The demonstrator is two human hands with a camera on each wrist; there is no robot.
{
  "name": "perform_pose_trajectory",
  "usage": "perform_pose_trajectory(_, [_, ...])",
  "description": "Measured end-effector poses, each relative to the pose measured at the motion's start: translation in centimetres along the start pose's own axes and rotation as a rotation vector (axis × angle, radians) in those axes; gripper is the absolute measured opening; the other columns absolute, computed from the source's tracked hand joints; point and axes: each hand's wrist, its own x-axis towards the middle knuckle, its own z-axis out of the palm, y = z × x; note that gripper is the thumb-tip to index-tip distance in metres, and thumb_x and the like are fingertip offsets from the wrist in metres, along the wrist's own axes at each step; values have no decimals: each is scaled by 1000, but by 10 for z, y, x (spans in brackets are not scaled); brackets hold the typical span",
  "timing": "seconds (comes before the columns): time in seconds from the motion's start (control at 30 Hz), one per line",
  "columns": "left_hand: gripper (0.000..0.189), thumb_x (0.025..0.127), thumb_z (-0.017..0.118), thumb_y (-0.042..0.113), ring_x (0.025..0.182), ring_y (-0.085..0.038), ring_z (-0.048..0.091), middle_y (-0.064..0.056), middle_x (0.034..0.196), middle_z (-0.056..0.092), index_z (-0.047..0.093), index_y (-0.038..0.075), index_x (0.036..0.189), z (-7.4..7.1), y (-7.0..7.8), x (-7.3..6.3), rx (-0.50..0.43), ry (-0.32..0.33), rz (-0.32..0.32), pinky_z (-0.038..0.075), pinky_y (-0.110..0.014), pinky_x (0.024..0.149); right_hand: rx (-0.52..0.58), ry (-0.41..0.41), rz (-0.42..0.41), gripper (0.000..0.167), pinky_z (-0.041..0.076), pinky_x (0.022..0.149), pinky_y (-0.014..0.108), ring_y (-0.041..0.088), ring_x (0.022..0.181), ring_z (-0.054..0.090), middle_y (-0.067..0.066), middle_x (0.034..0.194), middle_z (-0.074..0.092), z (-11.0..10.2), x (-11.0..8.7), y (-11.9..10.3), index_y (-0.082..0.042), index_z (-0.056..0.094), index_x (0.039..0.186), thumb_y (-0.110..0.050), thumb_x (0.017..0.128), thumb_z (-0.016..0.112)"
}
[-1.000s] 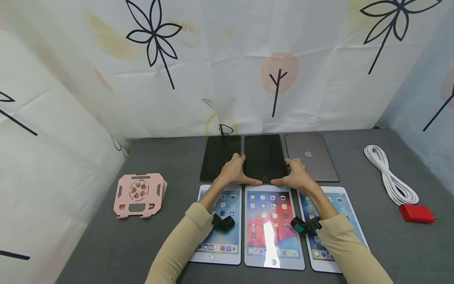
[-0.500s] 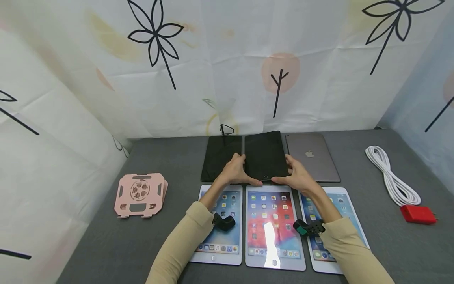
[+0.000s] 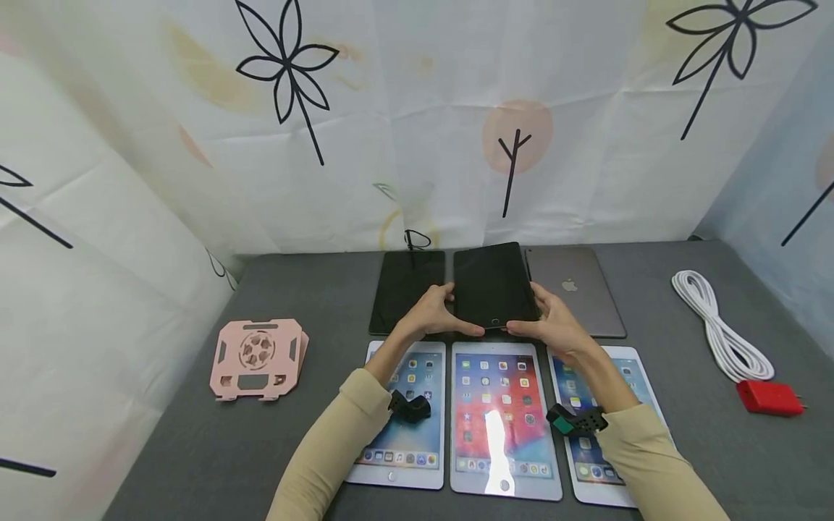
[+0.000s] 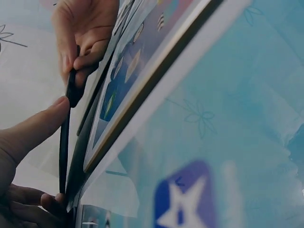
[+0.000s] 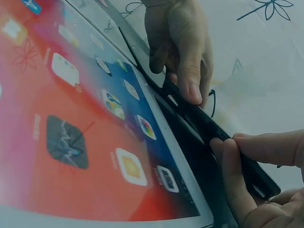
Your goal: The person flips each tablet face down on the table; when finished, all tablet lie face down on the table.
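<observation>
The middle black tablet (image 3: 491, 282) in the back row is tilted, its near edge raised off the table. My left hand (image 3: 433, 312) grips its near left corner, thumb along the front edge and fingers at the side. At the near right corner my right hand (image 3: 554, 325) pinches the tablet between thumb and fingers. Seen edge-on in the right wrist view, the dark tablet (image 5: 209, 126) runs between both hands, with right fingers beneath it. The left wrist view shows the left thumb (image 4: 40, 126) against its thin edge.
A black tablet (image 3: 400, 278) and a grey tablet lying back up (image 3: 576, 297) flank the held one. Three white tablets with lit screens, including a middle one (image 3: 498, 420), lie in front. A pink stand (image 3: 255, 358) is left; a white cable (image 3: 713, 318) and red charger (image 3: 769, 398) are right.
The middle black tablet lay flat; both hands have lifted its near edge, and it has shifted slightly right. The right hand has moved a little right with its fingers under the corner.
</observation>
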Motion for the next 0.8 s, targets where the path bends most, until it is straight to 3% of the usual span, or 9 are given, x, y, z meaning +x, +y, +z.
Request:
perform_pose_trajectory(0.1, [116,74,92,38,140,-29,48,-15,150,51,25,5,162,-1,4,-1,-13,-7,-7,42,-47,116,-5,5,-15,97,58,87,21,47,137,49,26,167,24,-3,-1,-5,-4,1,164,-1,95,68])
perform_pose_trajectory(0.17, [114,75,92,37,127,-27,54,-14,138,57,25,5,162,-1,6,-1,-26,-8,-6,46,-43,110,-18,7,-24,95,59,87,22,47,134,51,27,166,25,-4,-2,-9,-4,3,164,0,94,68])
perform_pose_trajectory(0.3, [113,76,92,33,104,-21,51,-8,112,55,24,3,162,2,8,-1,-58,-18,8,45,-35,93,-89,23,-24,96,59,88,27,50,139,47,27,167,22,-5,-7,-15,-2,4,164,-2,94,70])
perform_pose_trajectory(0.47, [113,78,90,33,108,-19,50,-6,114,54,22,2,162,11,10,0,-75,-44,45,46,-32,94,-239,66,-62,97,51,104,56,53,147,34,26,169,18,-8,-17,-23,-1,5,163,-5,93,71])
perform_pose_trajectory(0.53, [113,78,90,34,107,-18,50,-6,114,55,21,3,163,15,12,1,-72,-54,59,46,-32,93,-282,80,-93,95,46,106,63,53,146,36,27,168,20,-9,-21,-28,-1,7,163,-5,92,71])
perform_pose_trajectory(0.67, [111,79,89,35,100,-16,50,-3,105,52,22,4,163,21,17,4,-95,-85,82,43,-30,86,-324,95,-138,90,57,99,39,52,131,52,28,164,28,-14,-31,-35,0,13,162,-5,93,70])
perform_pose_trajectory(0.8, [108,80,88,29,88,-13,46,0,97,49,23,4,162,27,23,9,-152,-112,109,41,-26,75,-345,108,-165,86,53,83,16,33,108,67,29,158,36,-22,-39,-38,-1,16,161,-5,94,70])
